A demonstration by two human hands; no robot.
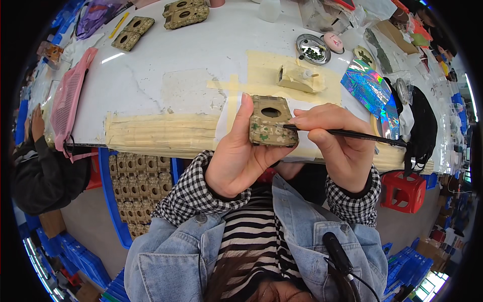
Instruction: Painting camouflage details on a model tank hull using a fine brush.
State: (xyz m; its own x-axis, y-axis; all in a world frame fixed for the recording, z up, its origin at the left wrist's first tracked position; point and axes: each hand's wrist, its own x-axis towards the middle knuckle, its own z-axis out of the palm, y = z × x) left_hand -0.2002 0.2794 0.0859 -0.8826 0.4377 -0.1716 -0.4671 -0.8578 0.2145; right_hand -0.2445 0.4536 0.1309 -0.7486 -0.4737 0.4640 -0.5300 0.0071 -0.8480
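My left hand (232,160) grips a camouflage-patterned model vehicle hull (269,132) with a round hole in its upper face, thumb along its left side. Closed in a pinch, my right hand (339,138) holds slim black tweezers (352,134), their tip against the hull's right part below the hole. Any small piece at the tip is too small to make out. Beyond the hull, a tan block (301,79) with a white nozzle sits on yellow tape. A round metal dish (313,49) farther back contains small dark green parts.
More camouflage hulls (185,16) lie at the far left, near a yellow stick (118,25). A blue crate (114,201) of similar hulls stands below the table edge. Holographic film (370,90) and a black bag (422,123) lie right. A co-worker's arm (43,151) is at far left.
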